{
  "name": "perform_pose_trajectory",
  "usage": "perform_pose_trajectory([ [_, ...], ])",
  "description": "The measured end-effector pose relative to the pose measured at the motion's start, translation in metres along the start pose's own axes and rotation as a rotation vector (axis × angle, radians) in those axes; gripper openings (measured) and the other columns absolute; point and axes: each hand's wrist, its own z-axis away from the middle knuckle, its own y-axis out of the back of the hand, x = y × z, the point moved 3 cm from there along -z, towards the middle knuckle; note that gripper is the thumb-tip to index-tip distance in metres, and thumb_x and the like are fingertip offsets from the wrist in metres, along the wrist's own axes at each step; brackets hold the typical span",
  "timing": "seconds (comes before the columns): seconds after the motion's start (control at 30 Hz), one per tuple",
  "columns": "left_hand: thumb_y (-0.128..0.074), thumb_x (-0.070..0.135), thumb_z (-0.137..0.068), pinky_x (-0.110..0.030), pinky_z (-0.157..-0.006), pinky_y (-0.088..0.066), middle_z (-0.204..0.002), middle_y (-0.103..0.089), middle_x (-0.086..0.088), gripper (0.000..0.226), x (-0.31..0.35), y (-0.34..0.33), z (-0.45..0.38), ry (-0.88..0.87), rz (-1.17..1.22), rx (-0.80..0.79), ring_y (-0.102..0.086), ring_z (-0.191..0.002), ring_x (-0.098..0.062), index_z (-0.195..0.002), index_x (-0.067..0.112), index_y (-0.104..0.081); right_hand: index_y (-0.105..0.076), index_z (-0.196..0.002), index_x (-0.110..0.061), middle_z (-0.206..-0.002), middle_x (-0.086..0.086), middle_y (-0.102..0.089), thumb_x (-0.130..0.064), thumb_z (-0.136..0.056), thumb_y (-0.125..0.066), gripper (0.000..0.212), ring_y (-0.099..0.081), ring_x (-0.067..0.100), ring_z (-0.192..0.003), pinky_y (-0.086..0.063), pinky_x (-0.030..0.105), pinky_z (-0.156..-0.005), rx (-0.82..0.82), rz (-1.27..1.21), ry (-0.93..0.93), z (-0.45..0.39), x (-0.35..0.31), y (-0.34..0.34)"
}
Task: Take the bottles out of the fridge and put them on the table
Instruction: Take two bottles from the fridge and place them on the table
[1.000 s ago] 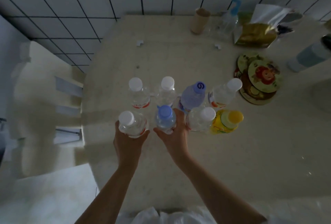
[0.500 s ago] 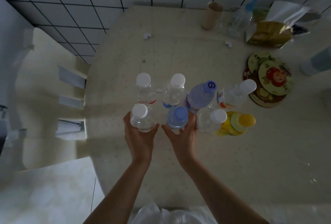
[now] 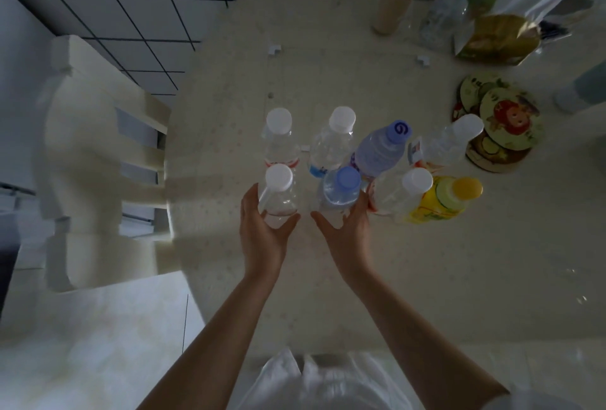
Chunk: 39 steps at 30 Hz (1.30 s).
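Hands sit side by side at the near edge of a cluster of upright bottles on the pale table. Left hand cups the base of a clear white-capped bottle, thumb and fingers curled round its lower body. Right hand has thumb and fingers spread on either side of a blue-capped bottle, touching its lower part; whether it grips firmly or merely brackets the bottle cannot be told. Immediately right of the right hand stands another white-capped bottle, and touching that, further right, a yellow bottle with an orange cap. Beyond the hands stands a second row: a white-capped bottle directly beyond the left hand's bottle, another white-capped one beside it, a lilac bottle with a blue printed cap beyond the right hand, and a tilted-looking white-capped bottle furthest right. Past that one lies a stack of round illustrated coasters. Far beyond the hands, near the tiled wall, stand a cardboard tube and a gold foil bag. Left of the left hand, off the table, is a pale chair.
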Motion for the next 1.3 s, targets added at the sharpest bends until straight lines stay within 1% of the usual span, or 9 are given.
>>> perform_pose_trajectory([
  [0.17,-0.083,0.013,-0.073,-0.032,-0.087,-0.056,-0.127,-0.059,-0.006,0.067,0.0,0.014,0.001,0.004,0.006,-0.058,-0.06,-0.112,-0.02,-0.13,0.012,-0.049,-0.032,-0.131,-0.025,-0.132,0.007,-0.053,-0.024,-0.077,-0.073,0.068,-0.054,0.022,-0.121,-0.047,0.05,-0.097,-0.001,0.032,-0.024,0.021,0.001,0.004],
  [0.33,-0.075,0.01,-0.081,-0.028,-0.082,-0.056,-0.12,-0.062,0.0,0.047,0.003,0.032,0.018,-0.01,0.013,-0.068,-0.062,-0.104,-0.016,-0.123,0.016,-0.054,-0.045,-0.125,-0.01,-0.119,-0.001,-0.054,-0.012,-0.08,-0.073,0.054,-0.055,0.019,-0.112,-0.05,0.05,-0.092,0.048,0.042,-0.003,0.044,-0.005,0.018],
  [0.47,-0.068,0.01,-0.087,-0.006,-0.072,-0.048,-0.109,-0.065,0.004,0.031,0.005,0.044,0.047,-0.02,0.011,-0.088,-0.064,-0.096,-0.014,-0.116,0.017,-0.058,-0.048,-0.122,-0.008,-0.112,-0.002,-0.053,-0.011,-0.082,-0.071,0.046,-0.057,0.021,-0.107,-0.051,0.048,-0.091,0.04,0.062,0.106,0.07,-0.012,0.028],
  [0.6,-0.066,0.01,-0.089,-0.002,-0.066,-0.044,-0.093,-0.067,0.006,0.019,0.001,0.06,0.092,-0.073,-0.027,-0.049,-0.064,-0.083,-0.007,-0.107,0.014,-0.064,-0.049,-0.12,-0.007,-0.107,-0.001,-0.057,-0.009,-0.085,-0.064,0.038,-0.061,0.02,-0.101,-0.051,0.049,-0.089,0.007,0.067,0.149,0.106,-0.008,0.044],
  [0.7,-0.066,0.011,-0.089,-0.011,-0.071,-0.05,-0.09,-0.072,0.003,0.013,-0.007,0.073,0.137,-0.057,-0.042,-0.043,-0.064,-0.08,0.0,-0.101,0.015,-0.067,-0.05,-0.119,-0.01,-0.106,-0.001,-0.059,-0.008,-0.088,-0.06,0.033,-0.062,0.016,-0.1,-0.051,0.048,-0.089,-0.041,0.059,0.175,0.142,-0.002,0.063],
  [0.77,-0.064,0.01,-0.088,-0.029,-0.079,-0.056,-0.088,-0.074,0.005,0.013,-0.015,0.084,0.176,-0.005,0.0,-0.047,-0.068,-0.083,-0.006,-0.099,0.017,-0.067,-0.049,-0.119,-0.011,-0.107,0.001,-0.062,-0.011,-0.09,-0.056,0.03,-0.062,0.014,-0.101,-0.052,0.044,-0.091,-0.089,0.06,0.223,0.173,0.0,0.079],
  [0.97,-0.062,0.005,-0.089,-0.047,-0.083,-0.056,-0.083,-0.075,0.006,0.019,-0.041,0.123,0.285,0.085,0.089,-0.017,-0.071,-0.082,-0.018,-0.091,0.024,-0.065,-0.05,-0.121,-0.012,-0.11,0.001,-0.064,-0.016,-0.092,-0.054,0.03,-0.061,0.01,-0.104,-0.051,0.034,-0.093,-0.266,0.121,0.36,0.259,0.002,0.104],
  [1.13,-0.059,0.005,-0.09,-0.044,-0.078,-0.058,-0.073,-0.073,0.015,0.021,-0.064,0.174,0.357,0.142,0.081,0.121,-0.07,-0.072,-0.013,-0.091,0.025,-0.065,-0.048,-0.121,-0.016,-0.114,-0.002,-0.061,-0.018,-0.093,-0.055,0.029,-0.057,0.007,-0.107,-0.043,0.015,-0.091,-0.481,0.149,0.393,0.333,-0.009,0.099],
  [1.3,-0.058,0.004,-0.09,-0.045,-0.078,-0.058,-0.074,-0.074,0.007,0.019,-0.094,0.231,0.408,0.227,0.121,0.235,-0.071,-0.072,-0.016,-0.092,0.022,-0.066,-0.047,-0.123,-0.017,-0.115,-0.002,-0.059,-0.019,-0.094,-0.053,0.03,-0.056,0.008,-0.108,-0.046,0.025,-0.097,-0.647,0.16,0.432,0.397,-0.018,0.071],
])
